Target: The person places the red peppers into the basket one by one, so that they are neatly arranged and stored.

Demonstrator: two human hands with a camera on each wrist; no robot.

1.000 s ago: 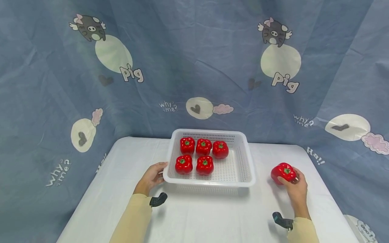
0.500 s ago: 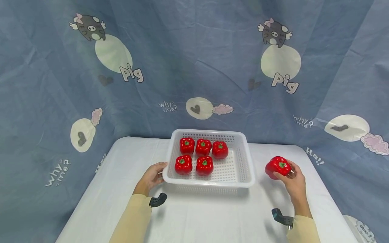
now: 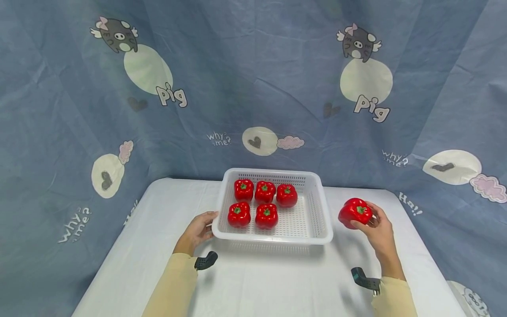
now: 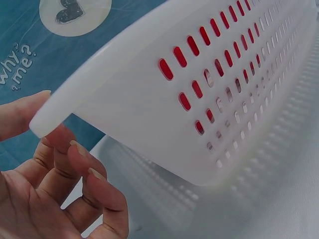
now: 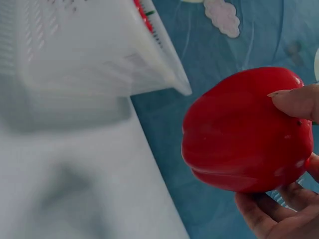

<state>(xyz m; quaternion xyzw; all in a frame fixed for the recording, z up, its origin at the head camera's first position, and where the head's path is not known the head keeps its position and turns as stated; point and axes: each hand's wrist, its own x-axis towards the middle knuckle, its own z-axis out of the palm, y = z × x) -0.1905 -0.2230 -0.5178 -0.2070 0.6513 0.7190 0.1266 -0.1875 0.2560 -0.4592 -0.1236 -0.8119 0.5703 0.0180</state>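
A white perforated plastic basket (image 3: 271, 240) stands at the back middle of the table, with several red bell peppers (image 3: 266, 216) in two rows toward its left side. My left hand (image 3: 200, 229) pinches the basket's left rim between thumb and fingers, as the left wrist view shows close up. To the right of the basket, my right hand (image 3: 379, 229) grips another red bell pepper (image 5: 244, 129) by its side. That pepper is tilted, its green stem facing toward me, and appears lifted above the table, apart from the basket.
A white cloth covers the table (image 3: 253, 281). Behind it and at both sides hangs a blue curtain (image 3: 253, 66) with pig prints. A dark camera mount (image 3: 206, 260) juts from the left wrist and another dark mount (image 3: 365, 280) from the right.
My right hand has carried its bell pepper left and slightly away from me, nearer the basket. The left hand, the basket and the peppers in it have stayed in place.
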